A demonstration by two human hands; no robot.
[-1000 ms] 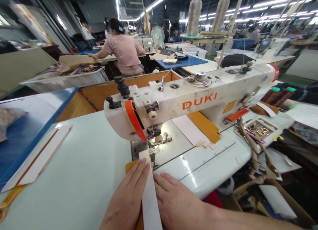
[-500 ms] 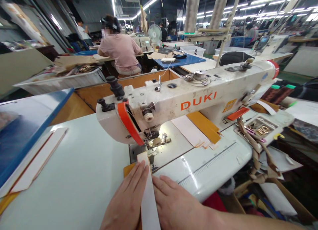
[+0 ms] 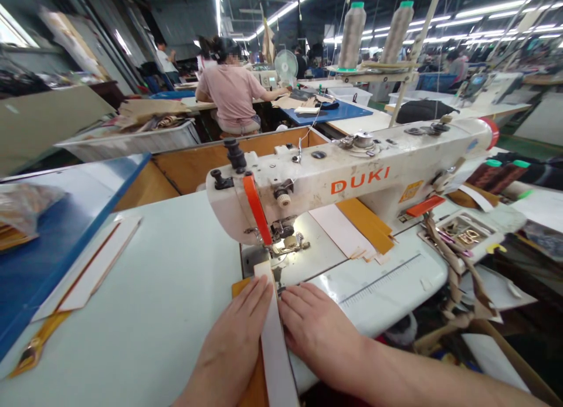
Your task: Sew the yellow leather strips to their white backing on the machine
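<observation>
Head view, and the right hand (image 3: 319, 331) has edged slightly farther along the long, narrow white strip (image 3: 277, 351), fingers gently curved at its right edge! The left hand (image 3: 233, 342) stays flat, fingers together, over the left side. That leaves the strip steadied from both sides, above a flat mustard-yellow piece (image 3: 253, 389), its far end near the needle area of the white, orange-lettered sewing machine (image 3: 308, 181). Thumbs are hidden; can't tell whether either hand pinches.
</observation>
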